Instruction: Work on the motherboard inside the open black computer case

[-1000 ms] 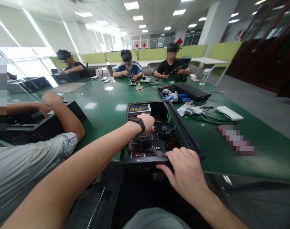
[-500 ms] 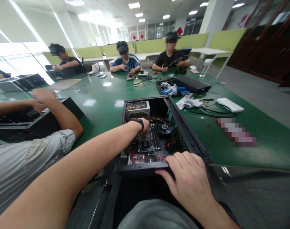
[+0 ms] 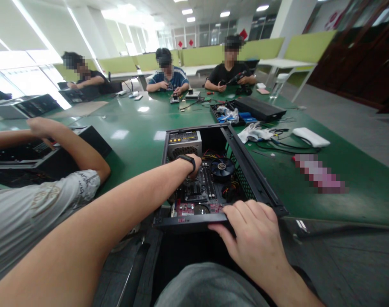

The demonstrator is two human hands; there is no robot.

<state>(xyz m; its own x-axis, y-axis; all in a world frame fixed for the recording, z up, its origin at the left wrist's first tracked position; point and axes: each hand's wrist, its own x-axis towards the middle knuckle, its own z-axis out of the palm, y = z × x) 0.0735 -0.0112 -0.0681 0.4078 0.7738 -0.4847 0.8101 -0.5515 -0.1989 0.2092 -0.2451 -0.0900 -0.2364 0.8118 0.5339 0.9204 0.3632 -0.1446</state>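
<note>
An open black computer case (image 3: 258, 179) lies at the near edge of the green table, its inside facing up. My left hand (image 3: 194, 164), with a dark band on the wrist, reaches into it over the motherboard (image 3: 197, 187), just below the power supply (image 3: 184, 144); its fingers are hidden. My right hand (image 3: 254, 232) grips the near rim of the case, thumb outside and fingers over the top. A round fan (image 3: 222, 167) sits right of my left hand. A red circuit board (image 3: 186, 209) lies inside along the near rim.
To the left a person's arm (image 3: 76, 149) reaches over another black case (image 3: 97, 143). Behind my case are a tool box (image 3: 260, 108), white gloves (image 3: 254, 133), cables and a white pouch (image 3: 310, 137) on the table (image 3: 133, 145). Several people sit across it.
The view has shifted slightly. The neighbouring person's hand has moved a little left and up. My two hands keep nearly the same places on and in the case.
</note>
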